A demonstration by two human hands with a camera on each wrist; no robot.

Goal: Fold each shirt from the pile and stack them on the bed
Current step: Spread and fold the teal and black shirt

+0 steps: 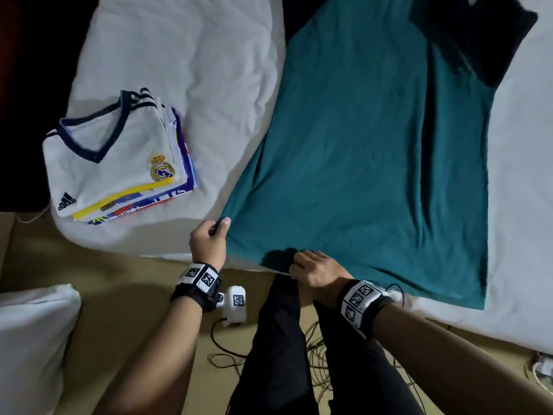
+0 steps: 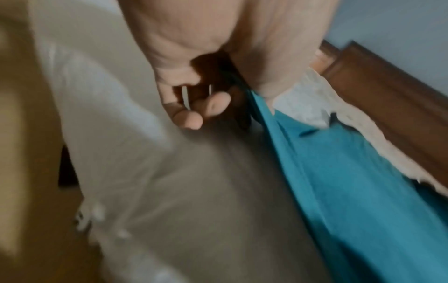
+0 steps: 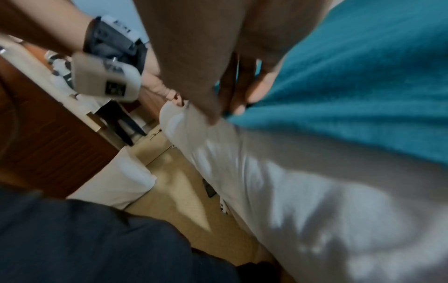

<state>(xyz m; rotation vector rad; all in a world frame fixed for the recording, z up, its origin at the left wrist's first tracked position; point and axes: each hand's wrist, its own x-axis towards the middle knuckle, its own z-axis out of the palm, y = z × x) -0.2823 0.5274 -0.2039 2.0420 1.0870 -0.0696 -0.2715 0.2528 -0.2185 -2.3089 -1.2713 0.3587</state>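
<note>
A teal shirt (image 1: 374, 151) lies spread flat across the white bed (image 1: 185, 55), its hem at the near edge. My left hand (image 1: 211, 235) pinches the hem's left corner between thumb and curled fingers; the left wrist view shows the teal shirt (image 2: 339, 181) running from that grip. My right hand (image 1: 311, 266) grips the hem near its middle, fingers curled into the teal shirt (image 3: 351, 86). A stack of folded shirts (image 1: 119, 163), a white football jersey on top, sits on the bed's left part.
A dark garment (image 1: 490, 40) lies at the teal shirt's far right. A white pillow (image 1: 33, 339) sits at lower left. Cables (image 1: 314, 354) lie on the tan floor by my dark-trousered legs (image 1: 278, 354). A wooden headboard (image 2: 387, 95) stands behind the bed.
</note>
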